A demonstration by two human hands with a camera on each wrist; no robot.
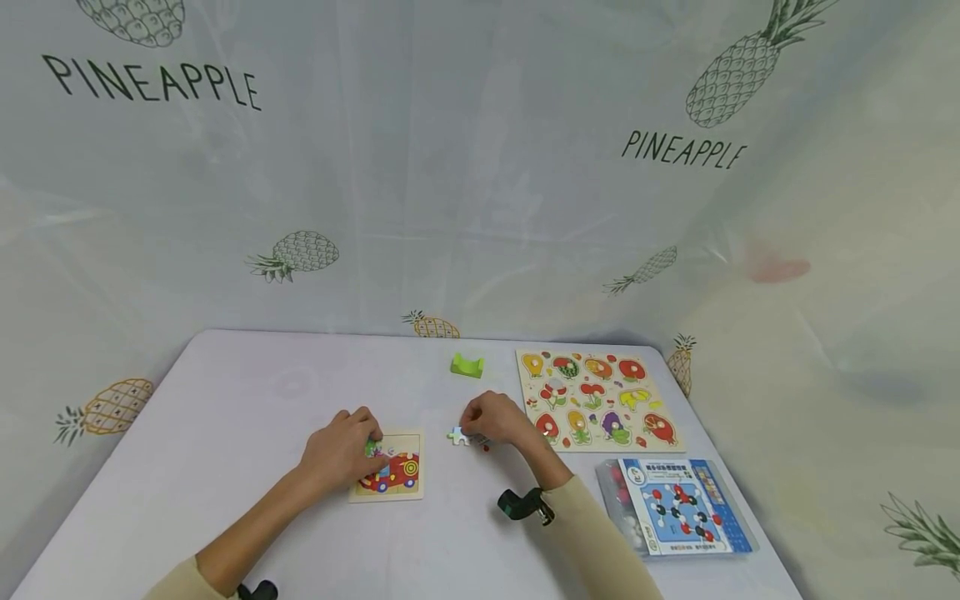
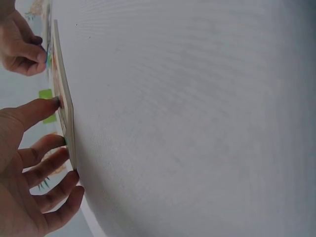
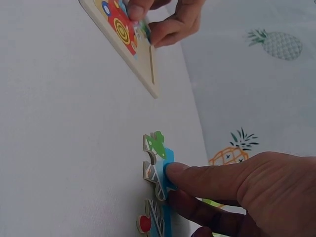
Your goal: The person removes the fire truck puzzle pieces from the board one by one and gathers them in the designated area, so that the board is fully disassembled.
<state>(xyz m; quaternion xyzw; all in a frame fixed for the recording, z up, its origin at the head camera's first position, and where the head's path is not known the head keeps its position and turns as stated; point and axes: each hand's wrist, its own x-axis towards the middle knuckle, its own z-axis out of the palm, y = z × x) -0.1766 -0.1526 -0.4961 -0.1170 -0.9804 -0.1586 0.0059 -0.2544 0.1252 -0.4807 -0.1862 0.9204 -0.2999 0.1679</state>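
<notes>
In the head view my left hand (image 1: 341, 450) rests on a small wooden jigsaw puzzle (image 1: 405, 492) with a red vehicle picture. Its thumb touches the picture, and the other fingers lie spread along the board's edge in the left wrist view. My right hand (image 1: 495, 419), to the right of the board, pinches a jigsaw piece (image 3: 156, 168) between thumb and fingers. That piece is blue with a green patch and a grey ladder-like pattern. Close below it in the right wrist view lies another piece (image 3: 156, 222), blue and grey with a red knob, partly cut off by the frame.
A green curved block (image 1: 467, 366) lies toward the table's back edge. At the right are a fruit picture board (image 1: 600, 400) and a plastic case (image 1: 678, 508) with a molecule-model cover. A pineapple-print curtain (image 1: 480, 167) hangs behind the white table (image 1: 247, 408).
</notes>
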